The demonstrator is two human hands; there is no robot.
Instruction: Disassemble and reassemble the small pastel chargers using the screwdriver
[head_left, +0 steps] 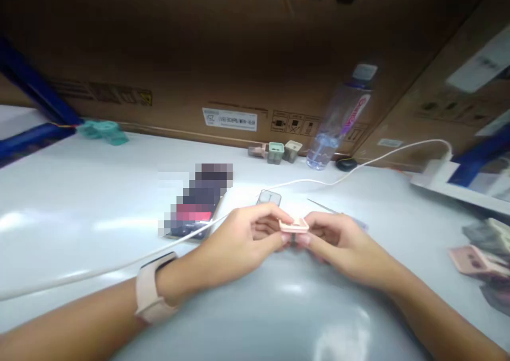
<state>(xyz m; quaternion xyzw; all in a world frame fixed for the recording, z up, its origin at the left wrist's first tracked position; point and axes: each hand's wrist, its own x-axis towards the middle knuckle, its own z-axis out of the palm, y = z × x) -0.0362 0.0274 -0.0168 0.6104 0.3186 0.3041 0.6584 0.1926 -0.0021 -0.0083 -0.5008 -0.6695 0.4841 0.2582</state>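
Note:
Both my hands meet over the middle of the white table (79, 202) and pinch one small pink rectangular case (294, 225). My left hand (247, 239) grips its left end with thumb and fingers closed; a pale pink watch band (149, 292) is on that wrist. My right hand (338, 241) holds the right end, fingers curled. Just behind the hands lies a small grey device (269, 197) and a thin metal pin (322, 207).
A white cable (358, 167) runs across the table to a white power strip (438, 172). A water bottle (338, 119), three small cases (275, 152) and cardboard boxes (239, 48) stand at the back. More pink and grey cases (478, 260) lie at right. A blurred-out object (199, 202) lies left of the hands.

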